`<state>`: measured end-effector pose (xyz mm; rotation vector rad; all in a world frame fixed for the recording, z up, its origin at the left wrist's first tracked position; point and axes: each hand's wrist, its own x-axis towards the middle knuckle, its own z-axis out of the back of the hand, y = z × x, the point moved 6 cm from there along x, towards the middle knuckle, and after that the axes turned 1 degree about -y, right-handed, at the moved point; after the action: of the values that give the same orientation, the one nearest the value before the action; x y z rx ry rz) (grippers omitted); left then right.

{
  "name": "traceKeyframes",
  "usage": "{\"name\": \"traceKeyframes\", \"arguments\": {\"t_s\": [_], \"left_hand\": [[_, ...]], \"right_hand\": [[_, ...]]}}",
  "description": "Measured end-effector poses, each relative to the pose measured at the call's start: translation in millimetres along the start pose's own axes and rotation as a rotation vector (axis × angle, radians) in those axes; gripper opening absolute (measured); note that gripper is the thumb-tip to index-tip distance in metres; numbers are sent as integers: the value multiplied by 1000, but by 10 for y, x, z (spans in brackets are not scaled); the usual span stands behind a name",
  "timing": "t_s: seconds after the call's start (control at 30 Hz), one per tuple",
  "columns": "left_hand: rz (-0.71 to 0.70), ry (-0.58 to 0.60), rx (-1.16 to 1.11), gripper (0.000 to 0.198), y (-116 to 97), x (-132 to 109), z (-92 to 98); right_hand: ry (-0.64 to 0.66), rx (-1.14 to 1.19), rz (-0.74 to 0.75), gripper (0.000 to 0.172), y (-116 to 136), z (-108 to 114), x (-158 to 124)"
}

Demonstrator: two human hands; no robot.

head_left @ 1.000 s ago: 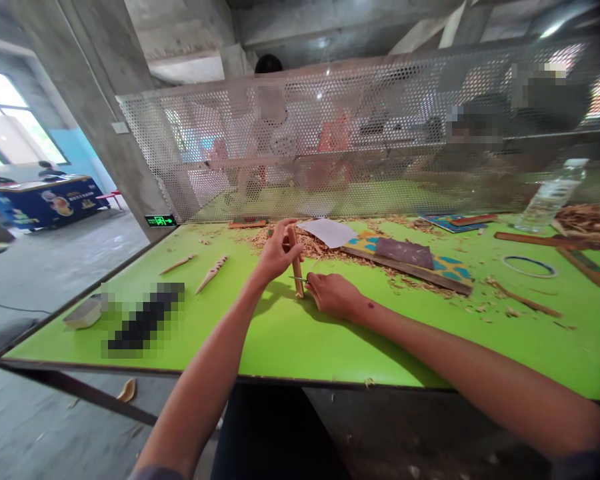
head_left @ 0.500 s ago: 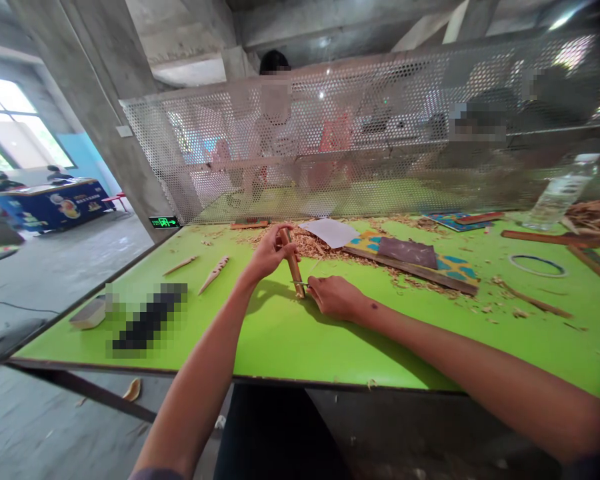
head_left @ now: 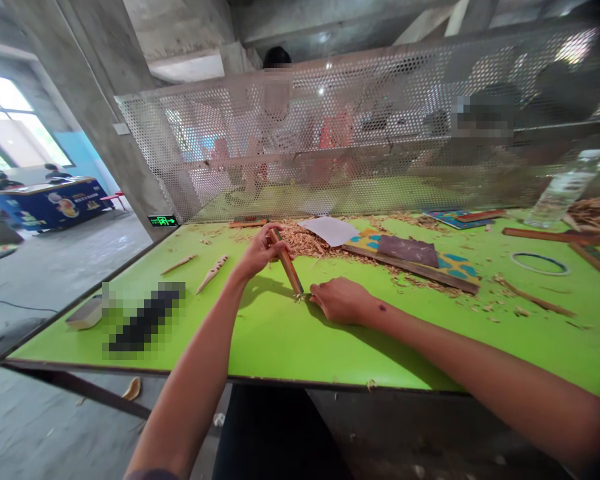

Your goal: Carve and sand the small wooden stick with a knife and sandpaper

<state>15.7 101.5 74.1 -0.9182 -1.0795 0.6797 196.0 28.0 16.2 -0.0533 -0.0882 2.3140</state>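
My left hand (head_left: 261,253) is wrapped round the upper end of a wooden stick (head_left: 289,267), which slants down to the right with its lower end at the green table (head_left: 275,343). My right hand (head_left: 341,300) is closed on a small knife (head_left: 306,296), mostly hidden by the fingers. The blade shows beside the stick's lower end, among a few pale shavings. Whether blade and wood touch is too small to tell.
Two carved wooden pieces (head_left: 213,273) lie at left, near a wooden block (head_left: 86,313) and a blurred dark object. Behind are shavings (head_left: 305,240), white paper (head_left: 329,231) and a long board (head_left: 415,268). A bottle (head_left: 563,190) and tape ring (head_left: 540,263) are at right; a person sits behind the mesh.
The stick's upper end has tilted left with my left hand, so it slants more. My right hand and the blade have moved slightly down, to the stick's lower tip.
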Motion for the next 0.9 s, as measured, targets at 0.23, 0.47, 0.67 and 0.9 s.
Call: {"name": "traceKeyframes", "arguments": {"t_s": [0.23,0.47,0.67,0.9], "left_hand": [[4,3,-8,48,30,28,28],[-21,-9,35,45,-31,70,-100],[-16,45,10,47,-55,75,-184],[-13,55,-24,45,-45,44,-152]], "right_hand": [[28,-9,39,38,-144,7,-47],[-76,-1,-22,36,-36,64,64],[-104,15,-89,35,26,103,144],[-59,53,-69,37,23,17,102]]}}
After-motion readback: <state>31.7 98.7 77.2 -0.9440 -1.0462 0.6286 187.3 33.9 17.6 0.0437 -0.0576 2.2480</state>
